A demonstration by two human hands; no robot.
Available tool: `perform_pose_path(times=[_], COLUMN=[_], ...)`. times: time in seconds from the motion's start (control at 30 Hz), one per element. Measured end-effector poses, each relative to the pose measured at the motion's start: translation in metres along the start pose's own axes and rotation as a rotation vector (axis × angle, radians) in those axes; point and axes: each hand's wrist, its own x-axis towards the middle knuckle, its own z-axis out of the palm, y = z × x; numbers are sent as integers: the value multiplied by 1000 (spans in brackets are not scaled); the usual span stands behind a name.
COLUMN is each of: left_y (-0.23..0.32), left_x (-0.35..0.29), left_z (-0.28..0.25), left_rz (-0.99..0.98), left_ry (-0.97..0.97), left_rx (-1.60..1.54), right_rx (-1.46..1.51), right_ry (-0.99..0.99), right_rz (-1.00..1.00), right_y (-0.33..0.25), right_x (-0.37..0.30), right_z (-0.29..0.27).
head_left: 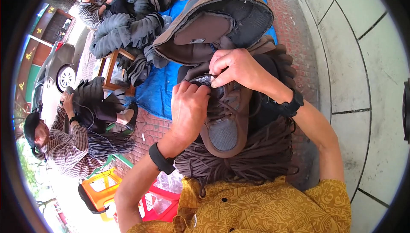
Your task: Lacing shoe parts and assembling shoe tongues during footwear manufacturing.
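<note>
A brown shoe upper (230, 124) with a grey mesh toe lies in front of me, toe toward my body, its lace partly threaded. My left hand (190, 109) is closed on its left edge beside the tongue, fingers curled, their tips hidden. My right hand (239, 71) pinches a dark shoelace at the tongue, thumb and forefinger together. A thick bundle of brown laces (239, 160) spreads across my lap below the toe. Just beyond my hands, another brown shoe upper (205, 26) shows its open, hollow side.
Stacks of dark shoe uppers (121, 34) lie on a blue tarp (156, 90) by a wooden stool (112, 68). A person (70, 143) with uppers and laces sits left; another person (96, 9) is farther off. An orange plastic stool (100, 186) stands lower left. A tiled wall (350, 83) runs along the right.
</note>
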Motion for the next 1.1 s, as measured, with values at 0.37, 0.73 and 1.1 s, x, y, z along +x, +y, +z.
perform_pose_path(times=[0.37,0.73,1.1], left_y=[12,6,15], left_x=[0,4,5], left_z=[2,3,7], left_rz=[-192,36,-234], left_ry=[-2,-12,-7], left_rx=[-237,-35,-309], right_rx=[83,99,230], right_ry=[14,11,64], right_rz=[103,102,188], right_y=[-9,-10,-7], right_x=[-6,-6,-10], right_z=[-3,-1,-1])
